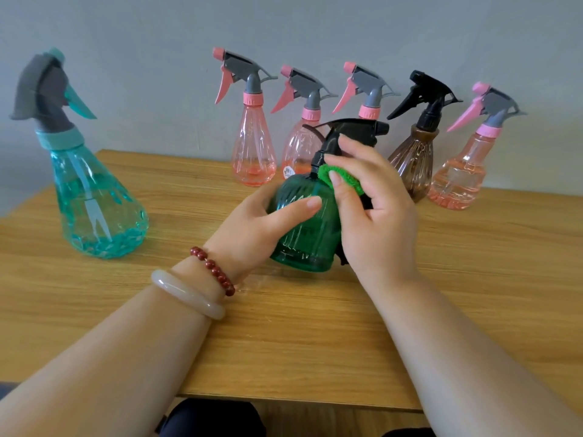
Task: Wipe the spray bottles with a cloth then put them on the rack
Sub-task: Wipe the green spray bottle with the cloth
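Nearest the camera, two bare forearms reached out over the wooden surface (pixel 284 342). The left wrist wore a pale bangle (pixel 186 293) and, just beyond it, a string of dark red beads (pixel 214 271).

The left hand (pixel 252 228) gripped the green bottle (pixel 304 228) from its left side, fingers (pixel 303 206) wrapped around the ribbed body and clamped on it. The bottle was tilted, its base toward the person and close to the surface; whether it touched could not be told. Its black trigger head (pixel 350 132) pointed to the right.

The right hand (pixel 375 209) was curled against the bottle's right shoulder, its fingers (pixel 339 184) closed on a green cloth (pixel 328 176) and pressing it to the bottle just under the neck. A dark strip hung below the palm by the bottle's base; what it was could not be told.

Well apart to the left stood a teal bottle (pixel 94 203) with a grey head, upright on the surface.

Farther back, by the grey wall (pixel 142 33), a row of bottles stood upright: a pink bottle (pixel 252 149), a second pink one (pixel 298 146) partly hidden behind the green bottle, a third (pixel 367 102) with only its head and collar showing above the hands, a brown bottle (pixel 413 162) with a black head, and a squatter pink bottle (pixel 459 175) at the right end.
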{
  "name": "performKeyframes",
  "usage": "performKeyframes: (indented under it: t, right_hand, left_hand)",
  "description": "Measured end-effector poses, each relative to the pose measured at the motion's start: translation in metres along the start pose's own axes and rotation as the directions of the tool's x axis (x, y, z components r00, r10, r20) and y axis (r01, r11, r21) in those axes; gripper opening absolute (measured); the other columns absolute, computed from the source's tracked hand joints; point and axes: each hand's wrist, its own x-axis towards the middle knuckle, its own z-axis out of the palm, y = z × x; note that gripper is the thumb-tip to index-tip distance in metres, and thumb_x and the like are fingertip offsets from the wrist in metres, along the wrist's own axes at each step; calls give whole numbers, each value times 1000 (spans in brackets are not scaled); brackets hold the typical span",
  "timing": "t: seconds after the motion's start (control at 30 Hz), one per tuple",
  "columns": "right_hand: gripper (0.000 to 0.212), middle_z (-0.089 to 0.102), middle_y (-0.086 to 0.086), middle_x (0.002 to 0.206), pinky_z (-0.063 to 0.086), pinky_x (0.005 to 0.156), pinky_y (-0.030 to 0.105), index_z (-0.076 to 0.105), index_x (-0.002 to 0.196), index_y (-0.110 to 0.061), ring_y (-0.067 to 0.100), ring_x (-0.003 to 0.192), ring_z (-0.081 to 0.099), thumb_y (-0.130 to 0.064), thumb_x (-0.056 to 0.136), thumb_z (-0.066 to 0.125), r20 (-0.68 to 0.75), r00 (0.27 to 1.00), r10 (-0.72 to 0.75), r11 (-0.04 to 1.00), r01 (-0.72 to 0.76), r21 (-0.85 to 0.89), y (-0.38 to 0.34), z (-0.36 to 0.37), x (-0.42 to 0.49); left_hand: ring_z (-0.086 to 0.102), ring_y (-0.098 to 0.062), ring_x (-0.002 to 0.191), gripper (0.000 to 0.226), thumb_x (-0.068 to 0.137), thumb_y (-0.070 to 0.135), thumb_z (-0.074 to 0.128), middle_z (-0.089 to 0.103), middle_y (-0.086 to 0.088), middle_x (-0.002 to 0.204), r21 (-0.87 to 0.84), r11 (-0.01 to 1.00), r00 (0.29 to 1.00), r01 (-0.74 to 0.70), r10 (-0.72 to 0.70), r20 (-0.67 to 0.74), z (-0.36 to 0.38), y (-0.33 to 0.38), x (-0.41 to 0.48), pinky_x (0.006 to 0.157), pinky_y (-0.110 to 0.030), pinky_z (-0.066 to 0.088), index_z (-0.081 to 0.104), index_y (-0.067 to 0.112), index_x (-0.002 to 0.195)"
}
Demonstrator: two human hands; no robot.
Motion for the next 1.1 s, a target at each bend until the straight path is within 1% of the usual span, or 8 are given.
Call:
performKeyframes:
  t: [0.1,0.2,0.27,0.37,0.47,0.57,0.9,1.1]
  right_hand:
    - [31,53,8,140,34,116,36,63,125,-3,18,139,43,-14,98,53,123,989,-79,990,63,123,-3,2,-5]
    - [33,54,16,140,33,117,46,61,127,2,29,141,40,-10,97,54,192,962,-196,972,165,167,-5,5,-7]
    - [33,54,19,139,33,117,45,60,126,3,32,141,39,-8,96,53,215,944,-249,961,213,179,-6,8,-8]
    - [31,55,18,138,35,116,44,60,126,3,31,139,42,-8,98,49,161,965,-206,968,176,180,-4,7,-6]
    - [31,58,8,135,37,114,32,60,126,-1,18,135,48,-9,100,45,68,997,-27,971,10,237,-2,1,-4]
    - [32,57,1,134,36,114,31,59,127,-3,14,134,49,-10,100,44,58,998,16,963,-31,266,-1,-2,-4]
    - [31,56,19,135,33,115,41,61,123,5,36,137,43,-7,97,52,230,915,-332,936,288,205,-9,9,-9]
    - [33,53,10,141,32,115,28,61,127,-6,19,136,45,-16,100,46,154,987,-38,986,12,164,-7,7,-6]
  left_hand:
    - [71,-20,101,52,78,48,66,74,-6,108,-91,996,999,23,-27,-41,-3,2,0,86,-34,56,64,15,118]
    - [60,21,85,15,104,22,48,58,21,106,-153,985,996,75,-83,-45,-3,3,-7,78,-4,43,52,33,114]
    - [52,32,72,25,107,14,34,49,27,99,-208,975,995,82,-94,-45,-3,9,-11,68,4,39,43,37,105]
    - [68,5,83,21,103,33,41,69,5,96,-256,963,996,89,-80,43,-4,8,-3,72,-11,51,59,23,108]
    - [69,-24,103,53,84,51,69,71,-12,113,-348,925,982,151,-102,156,-2,5,0,83,-33,57,64,13,119]
    - [67,-25,108,56,78,54,72,69,-11,117,-391,910,976,138,-57,211,2,2,1,86,-36,56,67,17,119]
    - [61,-28,120,62,93,60,38,64,-11,128,-641,763,995,83,-94,18,-5,6,1,95,-43,54,59,16,132]
    - [59,-32,124,69,90,56,53,59,-16,136,-470,880,996,64,-89,-31,1,-1,3,102,-51,49,41,19,147]
